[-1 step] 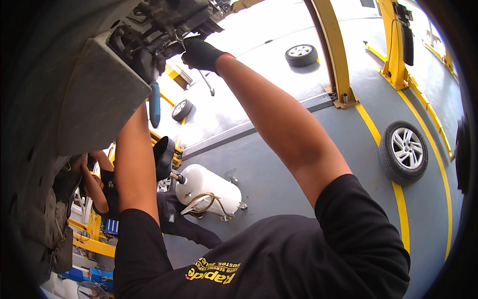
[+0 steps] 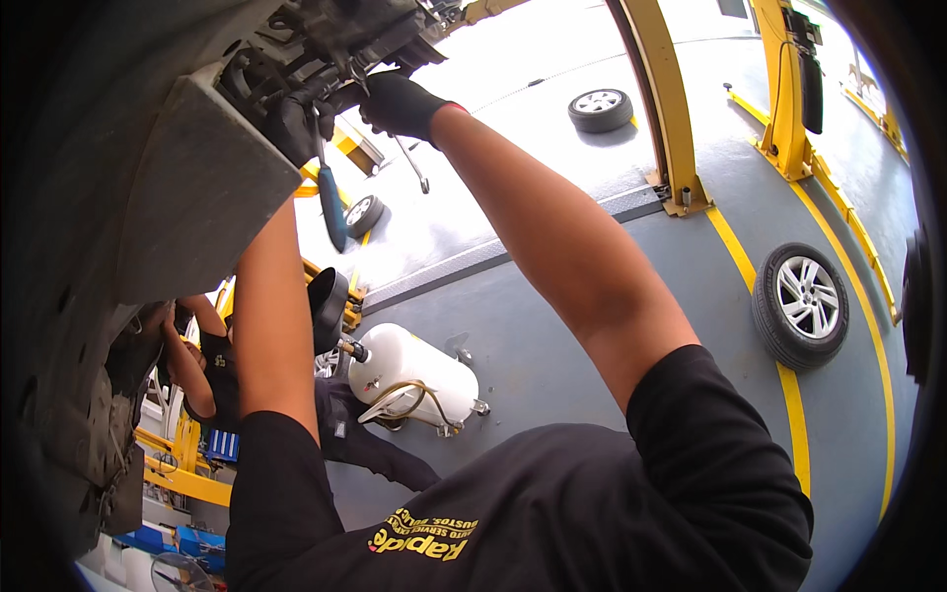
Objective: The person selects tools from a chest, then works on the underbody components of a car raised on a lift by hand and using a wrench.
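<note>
Both my arms reach up under a raised car's underbody. My left hand, in a dark glove, is closed around the top of a blue-handled tool, close to the dark metal parts. The tool's handle hangs down; its head is hidden by the hand and parts. To the right, my right hand, in a black glove, is curled closed against the same parts. A slim metal wrench sticks out below it, its upper end hidden in the hand.
A flat grey panel hangs just left of my left hand. Below stands a white tank with a dark funnel. Another person works at the left. Wheels lie on the floor near yellow lift posts.
The blue handle has swung to the right below my left hand. My right hand and the wrench have barely shifted.
</note>
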`<act>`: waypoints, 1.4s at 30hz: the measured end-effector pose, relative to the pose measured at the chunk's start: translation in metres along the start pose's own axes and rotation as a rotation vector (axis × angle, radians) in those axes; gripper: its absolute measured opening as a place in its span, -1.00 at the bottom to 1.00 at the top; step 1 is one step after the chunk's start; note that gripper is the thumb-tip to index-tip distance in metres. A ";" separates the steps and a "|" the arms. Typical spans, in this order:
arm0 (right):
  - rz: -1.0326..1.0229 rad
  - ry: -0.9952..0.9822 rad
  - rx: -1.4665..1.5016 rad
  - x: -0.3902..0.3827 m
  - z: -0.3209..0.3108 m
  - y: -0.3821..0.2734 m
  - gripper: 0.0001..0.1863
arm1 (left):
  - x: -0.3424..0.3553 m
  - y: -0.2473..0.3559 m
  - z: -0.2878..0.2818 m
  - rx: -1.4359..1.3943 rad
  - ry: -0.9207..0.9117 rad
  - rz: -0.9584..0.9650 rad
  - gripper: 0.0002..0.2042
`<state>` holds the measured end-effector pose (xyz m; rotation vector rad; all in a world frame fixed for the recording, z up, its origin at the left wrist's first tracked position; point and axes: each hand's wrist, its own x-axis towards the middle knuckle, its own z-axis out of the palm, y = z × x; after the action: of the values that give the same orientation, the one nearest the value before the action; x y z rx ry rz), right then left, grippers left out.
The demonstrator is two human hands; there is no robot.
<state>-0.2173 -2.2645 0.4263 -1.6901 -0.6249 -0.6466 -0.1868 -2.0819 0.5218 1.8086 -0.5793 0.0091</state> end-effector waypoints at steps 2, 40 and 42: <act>0.125 -0.126 0.182 -0.003 -0.008 -0.008 -0.63 | -0.003 -0.004 0.005 -0.232 0.063 0.008 -0.87; -0.156 -0.243 0.093 0.003 -0.046 0.011 -0.70 | 0.012 -0.043 0.058 0.015 0.028 0.468 -0.76; -0.112 -0.249 0.135 0.000 -0.044 0.005 -0.70 | 0.012 -0.045 0.053 -0.061 0.003 0.486 -0.68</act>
<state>-0.2179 -2.3088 0.4309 -1.6299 -0.9252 -0.4635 -0.1742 -2.1249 0.4680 1.5707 -0.9934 0.3203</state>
